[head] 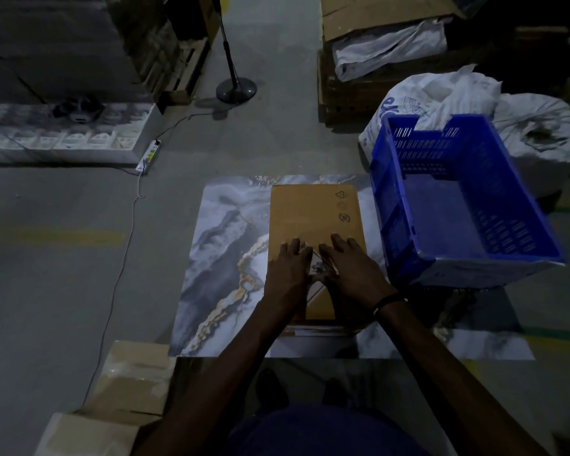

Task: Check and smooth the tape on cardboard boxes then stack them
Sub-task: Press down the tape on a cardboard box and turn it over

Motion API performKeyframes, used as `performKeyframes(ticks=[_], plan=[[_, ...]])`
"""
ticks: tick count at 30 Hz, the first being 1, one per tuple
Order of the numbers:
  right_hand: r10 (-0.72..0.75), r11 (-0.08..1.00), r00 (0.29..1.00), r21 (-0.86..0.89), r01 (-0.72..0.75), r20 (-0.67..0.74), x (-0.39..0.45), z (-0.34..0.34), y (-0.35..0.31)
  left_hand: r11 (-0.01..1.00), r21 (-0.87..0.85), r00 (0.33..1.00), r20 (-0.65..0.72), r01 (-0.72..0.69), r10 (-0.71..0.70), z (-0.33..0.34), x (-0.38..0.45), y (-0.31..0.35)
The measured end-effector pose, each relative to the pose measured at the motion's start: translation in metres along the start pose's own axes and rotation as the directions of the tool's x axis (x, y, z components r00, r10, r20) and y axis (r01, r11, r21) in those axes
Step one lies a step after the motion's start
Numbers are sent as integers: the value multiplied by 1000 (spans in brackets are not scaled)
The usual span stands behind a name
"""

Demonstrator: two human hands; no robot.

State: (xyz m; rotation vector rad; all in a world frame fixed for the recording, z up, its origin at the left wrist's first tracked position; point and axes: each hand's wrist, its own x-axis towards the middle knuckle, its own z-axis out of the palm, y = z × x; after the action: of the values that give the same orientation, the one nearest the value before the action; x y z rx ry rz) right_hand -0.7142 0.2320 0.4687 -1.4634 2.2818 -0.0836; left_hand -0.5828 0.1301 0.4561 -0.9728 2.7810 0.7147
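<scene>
A cardboard box (315, 222) lies on the tabletop (218, 258), crate (458, 205) to its right.

Dim room. Cardboard box (315, 232) lies flat on marble-pattern table (218, 258). Both hands flat on box top, fingers straight: left hand (288, 271) & right hand (351, 271) side by side, w/ a small label or tape patch (318, 266) between them. Blue crate (458, 205) tilted at table's right edge. More boxes (125, 386) near left on floor
</scene>
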Motion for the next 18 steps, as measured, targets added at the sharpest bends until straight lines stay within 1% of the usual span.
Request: performKeyframes(ticks=[4, 8, 12, 15, 18], plan=[[14, 1000, 999, 10, -14, 47, -13, 9, -10, 1000, -8, 1000, -18, -4, 4, 20, -14, -2], [12, 1000, 999, -2, -12, 32, -22, 13, -14, 998, 52, 998, -62, 20, -17, 34, -19, 1], [-6, 998, 1000, 57, 5, 16, -16, 1, -9, 1000, 14, 999, -43, -23, 24, 15, -17, 0], [-7, 998, 998, 66, 12, -65, 4, -14, -5, 1000, 6, 999, -38, -4, 5, -8, 5, 1], [-11, 999, 995, 47, 16, -96, 29, -24, -4, 1000, 3, 999, 33, 5, -5, -23, 40, 1]])
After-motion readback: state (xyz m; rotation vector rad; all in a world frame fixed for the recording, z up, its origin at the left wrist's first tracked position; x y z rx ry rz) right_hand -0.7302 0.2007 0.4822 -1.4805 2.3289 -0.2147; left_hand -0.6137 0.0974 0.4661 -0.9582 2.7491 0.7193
